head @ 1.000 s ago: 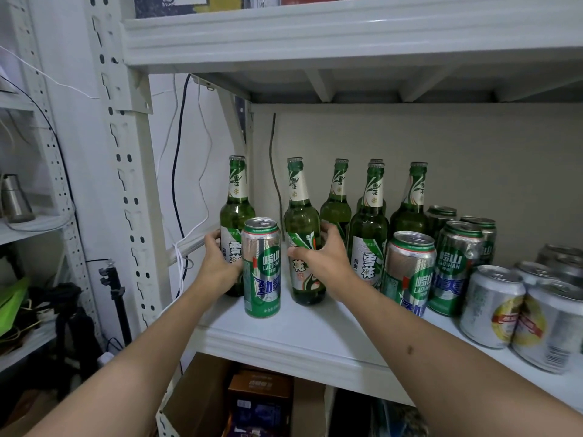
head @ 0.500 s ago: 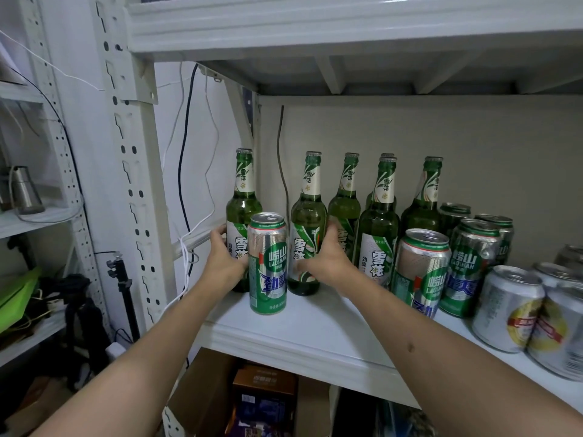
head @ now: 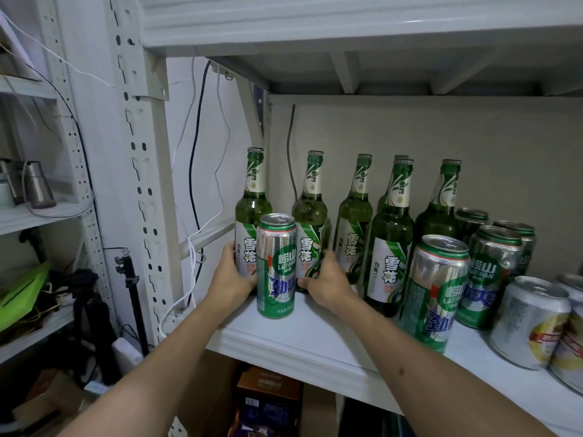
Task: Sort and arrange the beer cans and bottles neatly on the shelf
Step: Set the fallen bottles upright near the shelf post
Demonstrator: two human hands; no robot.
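Bare shelf (head: pixel 315 339) board lies open at lower centre, between the front tall can (head: pixel 276 266) and the cans (head: pixel 438 291) crowding the right. Bottles (head: pixel 389 234) wall off the back; the upright post (head: pixel 138 171) blocks the left.

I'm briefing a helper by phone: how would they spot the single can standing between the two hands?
Find the white shelf and its row of green bottles at the left end. In front of the two leftmost bottles, between the left hand and right hand, stands the tall green-and-silver can, alone, apart from the other cans.
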